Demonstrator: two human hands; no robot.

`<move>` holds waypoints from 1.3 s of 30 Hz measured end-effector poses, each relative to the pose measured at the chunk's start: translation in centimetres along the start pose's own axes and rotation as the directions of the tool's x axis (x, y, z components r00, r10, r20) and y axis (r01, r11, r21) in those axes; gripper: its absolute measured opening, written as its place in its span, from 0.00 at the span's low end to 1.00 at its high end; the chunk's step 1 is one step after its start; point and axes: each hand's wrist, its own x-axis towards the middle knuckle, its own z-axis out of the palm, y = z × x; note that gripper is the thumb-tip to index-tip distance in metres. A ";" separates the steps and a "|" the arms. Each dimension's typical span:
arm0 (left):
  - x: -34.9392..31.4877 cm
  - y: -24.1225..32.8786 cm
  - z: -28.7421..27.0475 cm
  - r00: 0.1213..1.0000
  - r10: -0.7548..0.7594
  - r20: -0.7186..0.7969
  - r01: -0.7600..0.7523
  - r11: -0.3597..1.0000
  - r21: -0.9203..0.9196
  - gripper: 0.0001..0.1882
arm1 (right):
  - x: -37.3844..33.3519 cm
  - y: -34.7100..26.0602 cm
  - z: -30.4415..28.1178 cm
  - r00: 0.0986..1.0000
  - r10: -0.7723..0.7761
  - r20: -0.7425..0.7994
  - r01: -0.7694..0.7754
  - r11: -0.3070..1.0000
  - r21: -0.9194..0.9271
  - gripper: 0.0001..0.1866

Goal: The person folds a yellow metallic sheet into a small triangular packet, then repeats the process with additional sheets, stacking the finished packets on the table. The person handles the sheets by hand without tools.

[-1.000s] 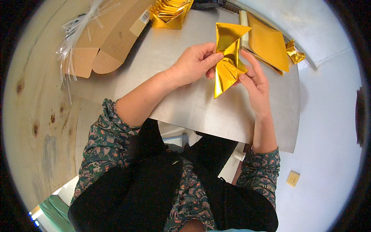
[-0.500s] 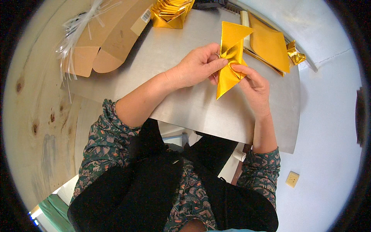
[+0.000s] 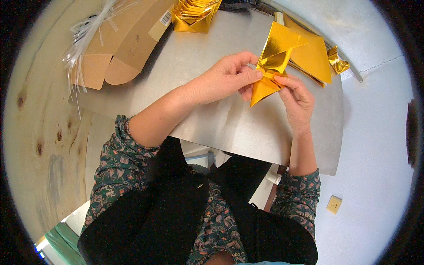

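Observation:
A partly folded piece of shiny gold foil paper (image 3: 279, 42) is held above the metal table, with pointed flaps at its upper and lower ends. My left hand (image 3: 234, 77) pinches its left side, thumb in front and some fingers hidden behind. On the other side, my right hand (image 3: 298, 99) grips the paper near its middle between thumb and fingers. Creases show where the thumbs press.
Beyond my hands lies the grey metal table (image 3: 212, 119). At the back stands a row of folded gold pieces (image 3: 194, 15). A flat stack of gold sheets (image 3: 313, 53) lies right, beside a gold bundle (image 3: 338, 62). An open cardboard box (image 3: 128, 48) with white plastic strips (image 3: 84, 42) sits left.
The gold paper has tilted and shifted slightly right, its upper part opening wider. My right hand has moved a little to the right; both hands still hold the paper.

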 end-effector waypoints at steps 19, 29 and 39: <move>-0.7 0.5 0.7 0.967 0.200 -0.159 -0.181 0.975 0.125 0.15 | 0.1 -0.6 -0.3 0.996 0.077 -0.048 -0.072 0.994 0.086 0.09; -0.4 0.2 0.2 0.904 0.423 -0.061 -0.324 0.771 0.548 0.08 | 0.1 -0.5 -0.2 0.998 0.046 -0.048 -0.041 0.993 0.110 0.09; -0.4 0.3 -0.1 0.944 0.329 -0.039 -0.272 0.838 0.474 0.04 | 0.1 -0.3 -0.1 0.996 0.092 -0.021 -0.089 0.987 0.134 0.09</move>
